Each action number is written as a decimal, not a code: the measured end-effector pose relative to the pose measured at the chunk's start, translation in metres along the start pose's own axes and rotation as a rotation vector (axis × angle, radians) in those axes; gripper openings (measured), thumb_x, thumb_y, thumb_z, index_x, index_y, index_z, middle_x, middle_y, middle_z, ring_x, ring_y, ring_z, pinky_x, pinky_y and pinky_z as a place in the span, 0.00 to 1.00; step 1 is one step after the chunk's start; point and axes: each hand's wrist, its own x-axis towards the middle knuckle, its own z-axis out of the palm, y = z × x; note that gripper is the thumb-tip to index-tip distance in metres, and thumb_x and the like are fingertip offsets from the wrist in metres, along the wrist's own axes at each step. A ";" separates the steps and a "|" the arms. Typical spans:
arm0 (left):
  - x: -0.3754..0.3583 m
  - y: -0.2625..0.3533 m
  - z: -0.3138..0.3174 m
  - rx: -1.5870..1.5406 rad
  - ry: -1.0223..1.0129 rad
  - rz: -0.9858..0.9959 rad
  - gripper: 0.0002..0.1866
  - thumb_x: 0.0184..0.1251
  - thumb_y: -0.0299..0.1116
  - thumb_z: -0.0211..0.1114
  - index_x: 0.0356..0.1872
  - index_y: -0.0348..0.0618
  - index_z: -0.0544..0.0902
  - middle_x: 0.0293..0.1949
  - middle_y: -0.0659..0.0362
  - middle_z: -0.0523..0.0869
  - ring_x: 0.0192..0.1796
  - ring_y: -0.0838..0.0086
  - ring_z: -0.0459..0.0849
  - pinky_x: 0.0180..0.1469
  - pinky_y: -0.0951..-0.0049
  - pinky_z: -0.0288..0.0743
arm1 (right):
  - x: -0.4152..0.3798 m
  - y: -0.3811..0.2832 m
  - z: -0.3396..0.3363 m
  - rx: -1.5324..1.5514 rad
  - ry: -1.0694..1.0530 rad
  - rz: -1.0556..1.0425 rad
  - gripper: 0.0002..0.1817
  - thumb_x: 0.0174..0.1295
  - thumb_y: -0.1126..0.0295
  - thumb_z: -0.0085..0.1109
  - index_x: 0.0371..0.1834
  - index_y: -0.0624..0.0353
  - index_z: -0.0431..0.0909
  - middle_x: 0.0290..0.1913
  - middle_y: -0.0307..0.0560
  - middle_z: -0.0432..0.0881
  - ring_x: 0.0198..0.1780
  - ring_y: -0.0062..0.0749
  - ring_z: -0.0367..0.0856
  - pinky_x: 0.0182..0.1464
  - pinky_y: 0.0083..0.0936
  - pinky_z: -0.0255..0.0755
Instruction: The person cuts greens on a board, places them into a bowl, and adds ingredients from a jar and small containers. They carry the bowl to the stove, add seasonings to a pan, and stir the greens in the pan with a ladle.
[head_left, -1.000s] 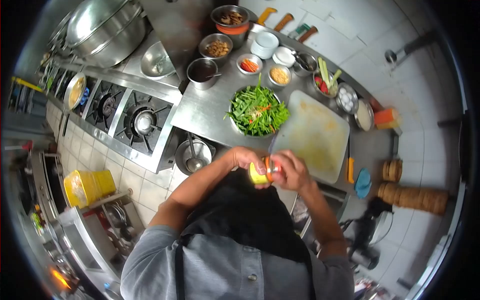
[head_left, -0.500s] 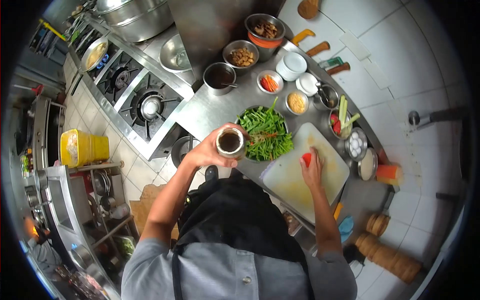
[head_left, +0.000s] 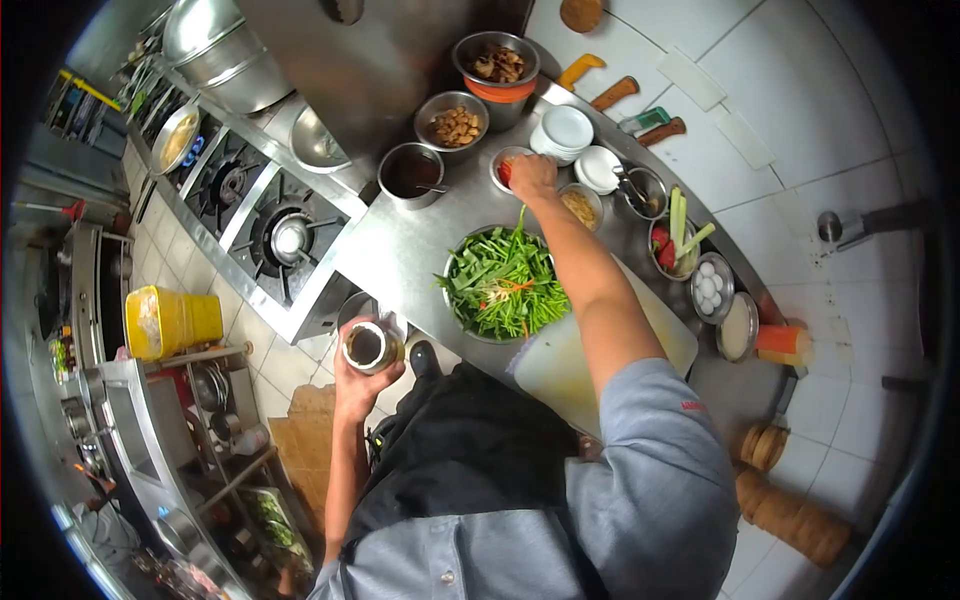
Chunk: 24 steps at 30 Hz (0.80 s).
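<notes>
Overhead, left hand [head_left: 357,378] clasped round an open jar [head_left: 367,346] — right hand [head_left: 531,176], fingers curled, at the small bowl [head_left: 505,168].

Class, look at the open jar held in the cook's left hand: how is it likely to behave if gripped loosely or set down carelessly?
The open jar has no lid, so tilting would probably spill its dark contents. Its round body would likely roll if laid on its side. It looks small enough for the left hand to hold alone, so probably light; it may be fragile, though its material is unclear.

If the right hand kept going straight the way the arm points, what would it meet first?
The right hand is already at the small bowl of red pieces. Straight on, it would probably meet the steel bowl of brown chunks, though depth is hard to judge.
</notes>
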 end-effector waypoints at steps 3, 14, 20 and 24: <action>-0.004 -0.003 -0.004 0.006 -0.005 -0.041 0.38 0.40 0.24 0.80 0.58 0.41 0.72 0.49 0.60 0.81 0.51 0.75 0.81 0.57 0.72 0.75 | -0.007 0.000 -0.011 0.140 0.026 0.096 0.13 0.66 0.66 0.50 0.41 0.49 0.88 0.44 0.48 0.88 0.54 0.43 0.84 0.54 0.40 0.75; 0.035 0.018 0.024 0.056 -0.307 -0.019 0.38 0.43 0.21 0.80 0.59 0.40 0.72 0.52 0.58 0.81 0.53 0.75 0.81 0.59 0.72 0.75 | -0.052 0.030 -0.011 0.946 0.533 0.170 0.10 0.62 0.65 0.63 0.36 0.61 0.85 0.32 0.57 0.85 0.33 0.44 0.85 0.38 0.35 0.76; 0.050 0.020 0.042 -0.077 -0.396 -0.073 0.36 0.47 0.16 0.77 0.60 0.38 0.71 0.44 0.59 0.82 0.42 0.76 0.82 0.46 0.74 0.79 | -0.221 0.011 -0.038 0.920 0.435 -0.148 0.10 0.65 0.67 0.59 0.41 0.62 0.82 0.32 0.56 0.81 0.37 0.51 0.82 0.41 0.38 0.75; 0.058 0.016 0.044 -0.021 -0.437 -0.102 0.35 0.48 0.19 0.78 0.59 0.38 0.71 0.44 0.60 0.82 0.43 0.77 0.82 0.46 0.75 0.79 | -0.224 0.037 -0.046 0.889 0.344 -0.085 0.12 0.65 0.65 0.59 0.35 0.66 0.81 0.37 0.55 0.82 0.43 0.52 0.81 0.50 0.45 0.73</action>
